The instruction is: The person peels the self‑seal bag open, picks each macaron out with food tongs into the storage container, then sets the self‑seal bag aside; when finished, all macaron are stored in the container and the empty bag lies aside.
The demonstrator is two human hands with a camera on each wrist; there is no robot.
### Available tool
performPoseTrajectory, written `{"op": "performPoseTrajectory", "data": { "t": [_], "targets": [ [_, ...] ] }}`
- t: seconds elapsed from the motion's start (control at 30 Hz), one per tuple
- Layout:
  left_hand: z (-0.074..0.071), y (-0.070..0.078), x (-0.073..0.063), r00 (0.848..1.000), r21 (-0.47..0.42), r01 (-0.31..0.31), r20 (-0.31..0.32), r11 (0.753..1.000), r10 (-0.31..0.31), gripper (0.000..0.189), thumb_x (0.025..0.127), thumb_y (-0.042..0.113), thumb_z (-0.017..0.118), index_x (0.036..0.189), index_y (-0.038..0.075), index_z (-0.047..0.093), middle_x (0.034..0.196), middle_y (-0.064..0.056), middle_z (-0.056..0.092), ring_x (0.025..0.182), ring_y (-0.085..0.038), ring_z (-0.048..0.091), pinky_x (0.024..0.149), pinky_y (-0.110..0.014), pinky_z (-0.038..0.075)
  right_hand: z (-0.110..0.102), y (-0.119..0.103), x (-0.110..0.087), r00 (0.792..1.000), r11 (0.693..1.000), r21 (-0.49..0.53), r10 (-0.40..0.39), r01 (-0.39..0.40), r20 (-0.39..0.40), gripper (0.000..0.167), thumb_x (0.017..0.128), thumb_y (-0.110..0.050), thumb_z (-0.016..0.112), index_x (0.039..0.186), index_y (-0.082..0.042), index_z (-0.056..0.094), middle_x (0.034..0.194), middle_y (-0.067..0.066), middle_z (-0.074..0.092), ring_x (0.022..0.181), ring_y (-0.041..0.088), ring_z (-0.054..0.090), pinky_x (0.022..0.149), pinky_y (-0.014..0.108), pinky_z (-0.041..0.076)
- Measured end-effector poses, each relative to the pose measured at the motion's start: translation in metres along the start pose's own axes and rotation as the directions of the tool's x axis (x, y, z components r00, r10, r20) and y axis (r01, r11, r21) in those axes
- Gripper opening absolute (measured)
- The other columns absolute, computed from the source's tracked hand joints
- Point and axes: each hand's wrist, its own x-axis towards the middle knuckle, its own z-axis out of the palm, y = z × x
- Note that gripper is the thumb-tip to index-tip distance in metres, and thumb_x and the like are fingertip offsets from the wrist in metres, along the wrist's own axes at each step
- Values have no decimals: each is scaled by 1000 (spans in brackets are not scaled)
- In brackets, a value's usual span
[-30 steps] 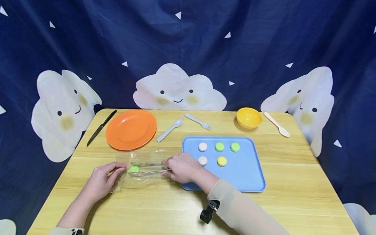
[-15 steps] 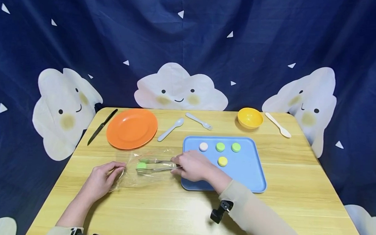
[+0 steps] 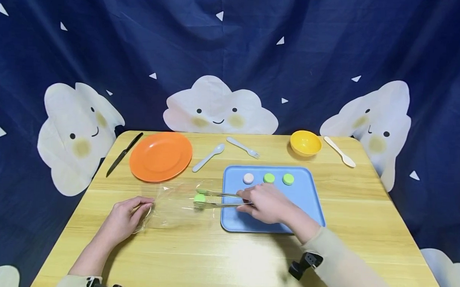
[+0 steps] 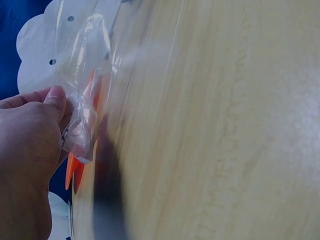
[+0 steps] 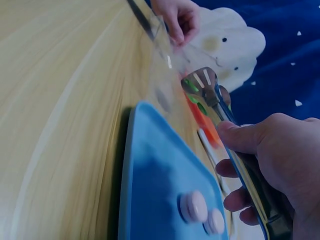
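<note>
My left hand (image 3: 130, 216) pinches the left end of a clear plastic bag (image 3: 174, 215) lying on the table. In the left wrist view the bunched bag (image 4: 82, 120) hangs from the thumb and fingers. My right hand (image 3: 267, 204) holds metal tongs (image 3: 226, 195) with slotted heads over the blue tray (image 3: 308, 195). Between the tong tips is a green macaron (image 3: 199, 198), near the bag's right end; I cannot tell whether it is inside. A pale pink macaron (image 3: 248, 178) and green macarons (image 3: 288, 179) sit on the tray. My right hand hides others in the head view.
Behind the bag lies an orange plate (image 3: 161, 157), with a black knife (image 3: 124, 154) to its left. A grey spoon (image 3: 208, 158), a grey fork (image 3: 243, 147), a yellow bowl (image 3: 305, 143) and a cream spoon (image 3: 339, 151) lie along the back.
The right hand, tongs and green macaron have moved right, from the bag's left part toward its right end. The left hand stays nearly still. The yellow macaron is now covered by the right hand.
</note>
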Motion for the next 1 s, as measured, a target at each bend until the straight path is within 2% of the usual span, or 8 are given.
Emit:
{"op": "performPoseTrajectory", "data": {
  "t": [0.1,0.17,0.33,0.57,0.67,0.77,0.9,1.0],
  "targets": [
    [-1,1,0,1000,2,0,-6,1000,0,26,90,-6,81,109,12,80,104,1,80,98,-28,77,95,-6,46,-6,7,-15,1000,1000,23,16,-15,-13,19,102,-34,74,106,-14,75,77,-12,60,59,5,44,55,27,40],
    [-1,2,0,1000,2,1,-11,1000,-1,26,90,-7,81,109,11,80,104,1,80,98,-29,77,96,-4,44,-10,12,-25,999,999,30,30,-29,-19,23,102,-33,74,111,-11,76,79,-13,61,60,4,45,55,26,40],
    [-3,3,0,1000,2,3,-15,1000,-3,27,89,-7,81,109,11,80,105,1,80,98,-30,77,97,-1,39,-19,25,-51,997,998,-1,59,-59,-57,21,101,-32,75,112,-14,74,77,-17,56,61,2,45,55,26,40],
    [-1,2,1,1000,2,11,5,1000,-11,25,90,-5,81,109,11,80,106,1,80,100,-29,76,98,-2,39,-30,41,-90,982,993,-55,98,-108,-159,31,97,-33,79,120,-12,78,89,-17,68,72,3,60,63,33,53],
    [-1,1,1,1000,1,14,16,1000,-14,24,91,-4,81,109,11,79,106,0,80,100,-29,76,98,-2,40,-36,46,-107,975,991,-50,108,-120,-195,25,96,-32,80,114,-15,78,91,-15,70,70,3,61,57,31,51],
    [-1,1,2,1000,1,10,18,1000,-10,24,91,-4,81,110,10,79,106,0,80,100,-29,76,98,-2,39,-43,51,-123,969,991,-42,118,-130,-219,15,95,-29,82,106,-21,73,79,-20,60,59,-2,48,49,23,40],
    [-1,1,2,1000,6,6,14,1000,-6,24,91,-5,80,109,9,79,106,0,80,100,-30,77,98,-1,38,-48,56,-142,960,988,-30,141,-153,-244,19,92,-23,85,101,-27,69,69,-24,43,54,-7,36,45,19,29],
    [-1,1,3,1000,10,4,15,1000,-4,24,91,-5,81,109,9,79,106,-1,80,100,-30,76,98,-2,39,-50,60,-157,950,981,-35,177,-192,-258,20,91,-25,86,104,-29,71,70,-26,42,55,-8,36,47,19,29]
  ]
}}
